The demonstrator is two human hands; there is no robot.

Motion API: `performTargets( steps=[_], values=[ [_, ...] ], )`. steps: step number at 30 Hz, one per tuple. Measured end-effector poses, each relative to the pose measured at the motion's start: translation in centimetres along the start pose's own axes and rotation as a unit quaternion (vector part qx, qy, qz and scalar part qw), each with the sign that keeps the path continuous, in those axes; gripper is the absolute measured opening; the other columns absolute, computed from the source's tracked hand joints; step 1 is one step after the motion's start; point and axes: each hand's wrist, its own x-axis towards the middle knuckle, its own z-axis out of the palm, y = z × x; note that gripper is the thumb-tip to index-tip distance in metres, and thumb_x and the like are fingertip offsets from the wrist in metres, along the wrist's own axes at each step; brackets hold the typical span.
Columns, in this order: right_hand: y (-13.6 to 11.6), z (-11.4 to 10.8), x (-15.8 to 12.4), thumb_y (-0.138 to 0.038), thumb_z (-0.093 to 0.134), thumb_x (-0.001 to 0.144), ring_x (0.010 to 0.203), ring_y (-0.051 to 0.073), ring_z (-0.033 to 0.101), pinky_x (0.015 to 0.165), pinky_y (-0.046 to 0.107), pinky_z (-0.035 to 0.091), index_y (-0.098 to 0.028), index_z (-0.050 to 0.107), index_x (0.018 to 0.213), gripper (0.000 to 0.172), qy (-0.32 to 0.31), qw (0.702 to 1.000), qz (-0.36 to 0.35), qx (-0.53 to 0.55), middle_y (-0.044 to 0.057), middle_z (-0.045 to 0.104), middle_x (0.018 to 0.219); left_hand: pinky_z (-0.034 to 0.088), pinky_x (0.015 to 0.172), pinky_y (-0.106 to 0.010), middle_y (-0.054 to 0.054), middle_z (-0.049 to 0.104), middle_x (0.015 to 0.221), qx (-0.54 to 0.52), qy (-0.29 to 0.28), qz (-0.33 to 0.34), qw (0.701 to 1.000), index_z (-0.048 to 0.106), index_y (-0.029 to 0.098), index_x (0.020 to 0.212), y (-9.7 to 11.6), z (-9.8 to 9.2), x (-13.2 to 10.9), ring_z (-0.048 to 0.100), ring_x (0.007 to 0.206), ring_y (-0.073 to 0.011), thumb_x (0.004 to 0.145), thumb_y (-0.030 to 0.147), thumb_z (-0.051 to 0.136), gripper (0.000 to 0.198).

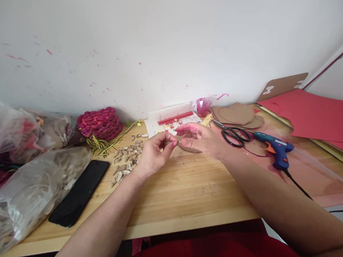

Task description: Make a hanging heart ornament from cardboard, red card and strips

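My left hand (153,154) is closed in a pinch over the wooden table (184,192), its fingertips gripping a thin yellow-green strip (170,143). My right hand (201,138) meets it from the right, its pink-stained fingers curled around the other end of the same strip. Its palm rests over a small round cardboard piece (187,147). Just left of my left hand lies a scatter of pale pistachio shells (127,156).
A black phone (80,192) lies at the left, with plastic bags of shells (35,185) beside it. At the back stand a pink woven piece (100,122), a star sheet (172,122) and a pink cup (203,106). Scissors (232,133), a blue glue gun (274,147) and red paper (316,115) are at the right.
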Motion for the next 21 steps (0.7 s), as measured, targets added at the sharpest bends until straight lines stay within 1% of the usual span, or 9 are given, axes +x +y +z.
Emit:
performTargets(
  steps=[2,4,6,8,12,14,16,18,21],
  values=[
    [0.3,0.2,0.0,-0.041,0.092,0.065,0.082,0.016,0.066,0.068,0.028,0.051,-0.02,0.072,0.105,0.049,-0.006,1.0,0.001,-0.01,0.005,0.074,0.098,0.041,0.062,-0.025,-0.002,0.062,0.077,-0.006,0.006,-0.014,1.0,0.065,0.017,0.087,0.1,0.0,0.1,0.052,0.066,-0.0124,0.091,0.031,0.066,0.015],
    [0.4,0.2,0.0,-0.043,0.086,0.071,0.064,0.013,0.06,0.057,0.026,0.046,-0.017,0.072,0.095,0.037,-0.004,1.0,0.019,-0.017,0.002,0.069,0.076,0.039,0.059,-0.024,-0.001,0.061,0.074,-0.009,0.009,-0.027,1.0,0.065,0.017,0.086,0.1,0.0,0.1,0.05,0.064,-0.0118,0.089,0.032,0.067,0.016],
    [0.3,0.0,0.1,-0.046,0.081,0.076,0.055,0.011,0.054,0.05,0.025,0.04,-0.017,0.07,0.085,0.033,0.016,1.0,0.019,-0.016,-0.001,0.063,0.063,0.036,0.057,-0.024,0.0,0.058,0.071,-0.012,0.009,-0.038,0.999,0.065,0.016,0.085,0.2,-0.1,0.2,0.046,0.061,-0.011,0.088,0.033,0.067,0.018],
    [0.3,-0.4,0.4,-0.048,0.08,0.075,0.057,0.012,0.055,0.051,0.025,0.039,-0.017,0.069,0.081,0.033,0.064,0.998,-0.011,-0.022,-0.001,0.063,0.063,0.034,0.055,-0.024,0.001,0.056,0.069,-0.015,0.011,-0.049,0.999,0.064,0.016,0.084,0.2,-0.1,0.3,0.044,0.06,-0.0106,0.087,0.034,0.067,0.019],
    [0.5,-1.2,1.1,-0.046,0.079,0.074,0.069,0.014,0.059,0.058,0.027,0.044,-0.019,0.067,0.084,0.031,0.213,0.974,-0.06,-0.041,0.002,0.068,0.077,0.032,0.054,-0.024,0.002,0.054,0.067,-0.009,0.016,-0.066,0.998,0.064,0.016,0.083,0.1,-0.2,0.3,0.043,0.059,-0.0105,0.086,0.036,0.067,0.021],
    [0.6,-1.3,1.2,-0.047,0.078,0.075,0.076,0.016,0.062,0.063,0.028,0.046,-0.02,0.066,0.086,0.032,0.247,0.965,-0.082,-0.044,0.003,0.071,0.084,0.033,0.054,-0.024,0.002,0.054,0.067,-0.004,0.018,-0.068,0.998,0.065,0.016,0.084,0.1,-0.1,0.3,0.043,0.059,-0.0106,0.086,0.037,0.067,0.022],
    [0.5,-1.0,0.9,-0.049,0.075,0.079,0.083,0.018,0.065,0.068,0.03,0.048,-0.02,0.068,0.089,0.032,0.227,0.967,-0.098,-0.066,0.004,0.073,0.09,0.033,0.055,-0.024,0.001,0.055,0.067,0.0,0.019,-0.068,0.997,0.065,0.016,0.084,0.0,0.0,0.3,0.044,0.059,-0.0108,0.086,0.037,0.068,0.022],
    [0.3,-0.5,0.5,-0.047,0.074,0.082,0.086,0.02,0.067,0.071,0.032,0.05,-0.02,0.072,0.093,0.029,0.166,0.974,-0.101,-0.118,0.005,0.076,0.095,0.035,0.056,-0.024,0.001,0.056,0.068,0.003,0.018,-0.067,0.998,0.065,0.016,0.084,-0.1,0.0,0.2,0.045,0.06,-0.0111,0.086,0.037,0.068,0.021],
    [0.3,0.1,-0.1,-0.035,0.075,0.084,0.093,0.022,0.069,0.078,0.035,0.051,-0.022,0.076,0.1,0.021,0.093,0.964,-0.124,-0.215,0.005,0.078,0.103,0.037,0.057,-0.025,0.0,0.059,0.07,0.013,0.008,-0.061,0.998,0.066,0.016,0.085,-0.2,0.1,0.2,0.047,0.061,-0.0117,0.087,0.036,0.067,0.02]
  ],
)
